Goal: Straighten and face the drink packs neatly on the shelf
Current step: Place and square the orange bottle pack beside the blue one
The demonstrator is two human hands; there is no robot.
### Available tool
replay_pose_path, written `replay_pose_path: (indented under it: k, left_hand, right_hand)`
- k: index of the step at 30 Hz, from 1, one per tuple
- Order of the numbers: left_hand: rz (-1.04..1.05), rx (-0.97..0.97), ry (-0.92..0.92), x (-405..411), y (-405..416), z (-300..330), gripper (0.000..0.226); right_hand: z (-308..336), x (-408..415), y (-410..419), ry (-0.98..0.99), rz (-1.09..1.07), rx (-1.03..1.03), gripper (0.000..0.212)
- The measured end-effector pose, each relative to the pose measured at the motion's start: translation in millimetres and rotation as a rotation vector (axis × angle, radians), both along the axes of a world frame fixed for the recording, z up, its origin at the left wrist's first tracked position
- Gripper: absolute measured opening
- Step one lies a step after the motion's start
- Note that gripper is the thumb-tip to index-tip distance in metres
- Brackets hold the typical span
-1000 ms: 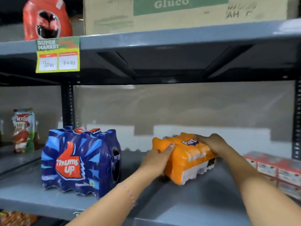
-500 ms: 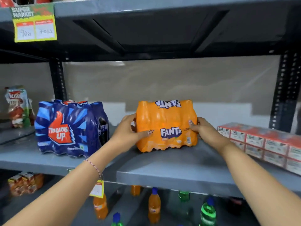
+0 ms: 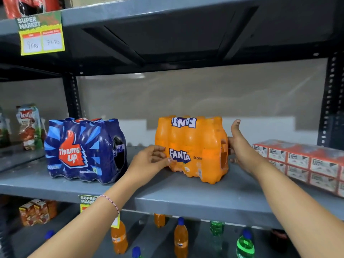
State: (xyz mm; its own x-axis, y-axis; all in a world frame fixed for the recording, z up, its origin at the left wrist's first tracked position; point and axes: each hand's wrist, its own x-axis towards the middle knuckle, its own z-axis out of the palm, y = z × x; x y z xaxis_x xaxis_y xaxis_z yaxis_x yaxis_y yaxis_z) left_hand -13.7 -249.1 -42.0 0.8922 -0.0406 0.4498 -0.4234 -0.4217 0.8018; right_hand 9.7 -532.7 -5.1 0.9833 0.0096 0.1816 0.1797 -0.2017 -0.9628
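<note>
The orange Fanta pack (image 3: 191, 148) is held upright between two hands at the centre of the frame. The left hand (image 3: 149, 162) is pressed against the pack's lower left front corner, its fingers curled so that the fingertips (image 3: 170, 159) touch the wrap beside the logo. The right hand (image 3: 240, 146) is laid flat against the pack's right end, thumb raised, the fingers reaching behind that end and mostly hidden; how firmly that side is gripped cannot be told. The pack is set on the grey shelf (image 3: 204, 194), its printed face turned toward the camera and slightly angled. To the left of it, well apart, the blue Thums Up pack (image 3: 83, 149) is stood on the same shelf. At the right edge of the frame a row of red and white cartons (image 3: 301, 161) is laid near the right hand. A yellow price tag (image 3: 41, 35) is fixed to the shelf above, in the upper left. Loose bottles (image 3: 181, 237), orange and green, are seen on the lower shelf at the bottom of the frame.
</note>
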Motion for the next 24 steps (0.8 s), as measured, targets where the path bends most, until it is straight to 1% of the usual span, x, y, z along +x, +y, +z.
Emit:
replay_pose_path:
  k: [2, 3, 4, 6, 7, 9, 11, 12, 13, 15, 16, 18, 19, 20, 21, 22, 23, 24]
  left_hand:
    - [-0.093, 0.004, 0.046, -4.1, 1.0, -0.1, 0.088]
    - [-0.155, -0.004, 0.067, -6.4, 1.5, 0.3, 0.103]
    - [-0.229, -0.023, 0.076, -8.5, 0.5, 0.7, 0.114]
    - [-0.354, -0.073, 0.056, -13.7, -1.2, 2.3, 0.123]
    - [-0.392, -0.093, 0.043, -15.6, -2.5, 3.4, 0.126]
    - [-0.423, -0.122, 0.028, -18.3, -3.7, 4.6, 0.133]
    - [-0.403, -0.153, -0.003, -20.0, -2.7, 6.6, 0.124]
    - [-0.371, -0.173, -0.020, -19.8, -1.6, 7.8, 0.117]
    - [-0.333, -0.208, -0.035, -18.9, 0.5, 9.0, 0.112]
    - [-0.267, -0.318, -0.068, -15.3, 7.3, 9.1, 0.105]
    - [-0.238, -0.359, -0.087, -13.8, 10.1, 8.2, 0.099]
    - [-0.143, -0.376, -0.118, -10.7, 13.2, 5.5, 0.082]
    - [-0.068, -0.373, -0.127, -9.0, 13.2, 4.6, 0.070]
    - [0.027, -0.365, -0.139, -7.2, 12.6, 4.1, 0.056]
    - [0.140, -0.343, -0.154, -4.2, 13.1, 3.5, 0.043]
    - [0.257, -0.304, -0.167, -2.0, 13.4, 3.0, 0.034]
    - [0.364, -0.249, -0.183, -0.5, 13.9, 2.8, 0.029]
    - [0.445, -0.188, -0.205, 0.3, 13.9, 2.8, 0.026]
  right_hand:
    - [-1.4, 2.6, 2.7, -0.032, 0.001, 0.030, 0.111]
    - [-1.9, 4.4, 3.5, -0.034, 0.021, 0.062, 0.115]
    - [-1.9, 5.6, 2.7, -0.023, 0.055, 0.103, 0.117]
    - [-0.7, 5.3, 2.8, 0.036, 0.144, 0.199, 0.113]
    - [-0.1, 4.8, 2.8, 0.068, 0.201, 0.209, 0.110]
    - [-0.6, 2.0, 6.7, 0.133, 0.365, 0.150, 0.108]
    - [-3.8, 2.3, 11.1, 0.167, 0.507, 0.086, 0.113]
    - [-4.3, 1.9, 12.3, 0.154, 0.517, 0.071, 0.113]
    - [-4.3, 1.1, 13.2, 0.112, 0.475, 0.082, 0.110]
    - [-2.7, 2.0, 13.1, -0.020, 0.255, 0.154, 0.097]
    - [-1.4, 3.8, 12.0, -0.089, 0.112, 0.176, 0.086]
    - [-0.7, 7.8, 10.2, -0.217, -0.123, 0.141, 0.054]
    - [-1.2, 9.1, 9.8, -0.258, -0.192, 0.101, 0.038]
    - [-2.5, 10.4, 9.9, -0.270, -0.210, 0.068, 0.025]
    - [-3.3, 10.7, 11.3, -0.260, -0.173, 0.060, 0.017]
    - [-4.9, 10.5, 13.4, -0.232, -0.093, 0.071, 0.014]
    - [-7.6, 10.2, 15.9, -0.204, 0.001, 0.076, 0.014]
    - [-10.9, 11.6, 17.6, -0.185, 0.078, 0.059, 0.023]
